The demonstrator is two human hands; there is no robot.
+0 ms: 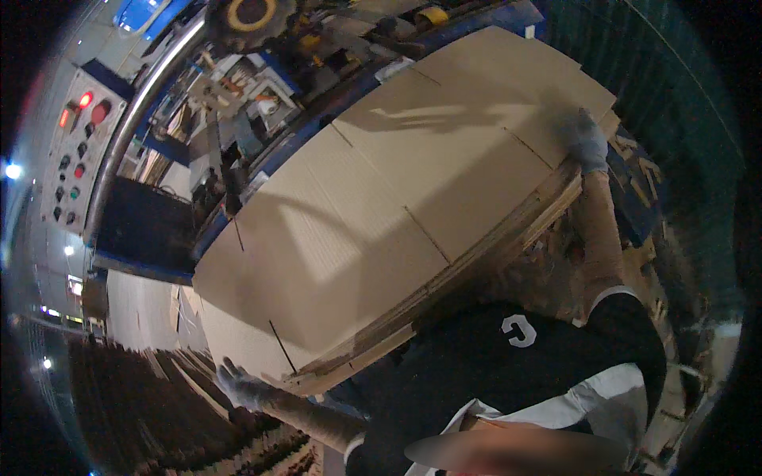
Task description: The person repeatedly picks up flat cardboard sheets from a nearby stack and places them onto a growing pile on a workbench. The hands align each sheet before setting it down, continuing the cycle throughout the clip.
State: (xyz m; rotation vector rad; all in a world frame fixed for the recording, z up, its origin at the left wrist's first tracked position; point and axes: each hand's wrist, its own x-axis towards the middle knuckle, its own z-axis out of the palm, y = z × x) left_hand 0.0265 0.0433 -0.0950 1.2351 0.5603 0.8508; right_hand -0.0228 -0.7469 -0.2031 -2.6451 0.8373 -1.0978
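Note:
A large flat brown cardboard sheet (381, 182) with several short slots along its long edges lies slantwise before me, on top of other sheets whose edges show on my side. My left hand (240, 386), in a grey glove, is at the sheet's near left corner with its fingers spread; I cannot tell whether it touches the board. At the far right end my right hand (587, 143), also gloved, rests at the sheet's edge. Its fingers are smeared by motion, so their grip does not show.
A blue-framed machine (262, 95) runs along the sheet's far side. At the left, a control panel (79, 151) with lit red lamps and buttons stands beside a curved metal rail (143, 103). Stacked cardboard (151, 397) fills the lower left. A dark green curtain-like surface (659, 103) hangs at right.

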